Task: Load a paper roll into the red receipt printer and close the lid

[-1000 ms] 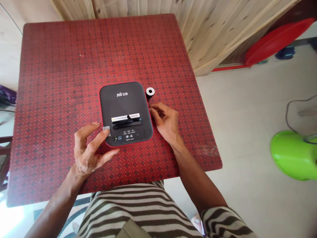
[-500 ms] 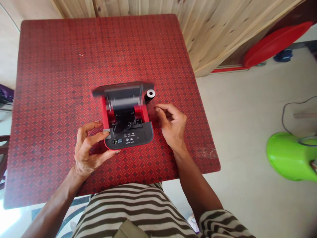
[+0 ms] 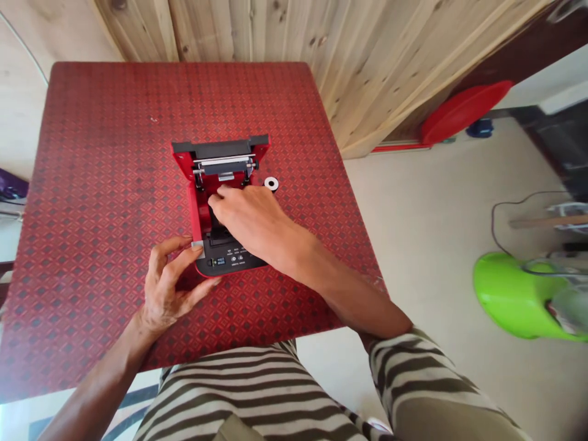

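Note:
A red and black thermal printer (image 3: 236, 254) stands on the table with its lid (image 3: 220, 150) raised and tipped back, baring the roller and the red paper bay. My left hand (image 3: 168, 278) grips its front left corner, fingers along the side and thumb at the front edge. Over the bay lies my right hand (image 3: 248, 211), fingers bent down inside and held close together; their tips, and anything between them, are hidden. Just behind my right hand, beside the printer, a dark small roll with a white end (image 3: 271, 183) is partly covered.
The table (image 3: 114, 171) has a red patterned cover and meets a wooden plank wall (image 3: 257, 30) at the back. On the floor to the right are a green plastic stool or bin (image 3: 509, 294), a cable (image 3: 500, 205) and a leaning red disc-like object (image 3: 463, 113).
The printer's lid has swung further back and now stays up. My right hand has moved from beside the printer into its bay. My left hand keeps its grip; the view has shifted slightly.

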